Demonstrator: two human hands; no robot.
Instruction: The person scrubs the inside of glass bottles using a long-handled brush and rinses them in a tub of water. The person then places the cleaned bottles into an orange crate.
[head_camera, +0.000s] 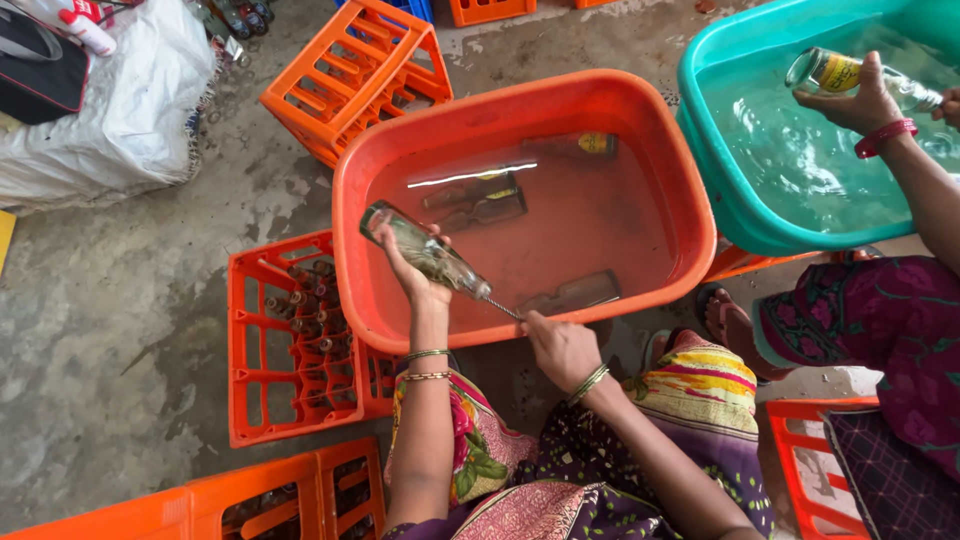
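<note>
My left hand (412, 272) grips a clear glass bottle (425, 250), tilted over the near rim of an orange tub (520, 95) of water. My right hand (560, 345) holds a thin wire brush handle (503, 307) that runs into the bottle's mouth. Several brown bottles (480, 200) lie sunk in the tub's water, one more (580, 292) near the front wall.
An orange crate (250, 400) at my left holds several brown bottles. Other orange crates (350, 70) stand behind and in front. A second person's hand (860, 100) holds a bottle over a teal tub (720, 190) at right. A white sack (120, 110) lies far left.
</note>
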